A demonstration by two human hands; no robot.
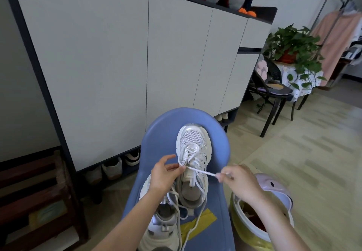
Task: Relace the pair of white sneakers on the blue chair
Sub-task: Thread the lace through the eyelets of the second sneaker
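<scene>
Grey cabinet doors (pixel 109 64) fill the background, and just in front of them stands the blue chair (pixel 162 131) that carries both white sneakers. Taking the chair as the landmark: the upper sneaker (pixel 193 149) lies on the middle of its seat with its toe toward the chair's far rounded edge, and the second sneaker (pixel 162 225) lies nearer the chair's front edge, partly under the left forearm. On the upper sneaker the lace (pixel 201 171) already crosses through the eyelets nearest the toe; the eyelets toward the ankle opening look unthreaded, and loose lace trails down over the front of the seat. The left hand (pixel 166 172) pinches the lace at an eyelet on the shoe's side, while the right hand (pixel 238 183), out past the chair's right edge, pinches the lace end and draws it taut across the tongue. I judge this shoe roughly half laced. The second sneaker shows slack strands and seems still to need threading, though much of it is hidden, so well over half the job appears to remain. A lidded bin (pixel 274 190) stands beside the chair's right edge
</scene>
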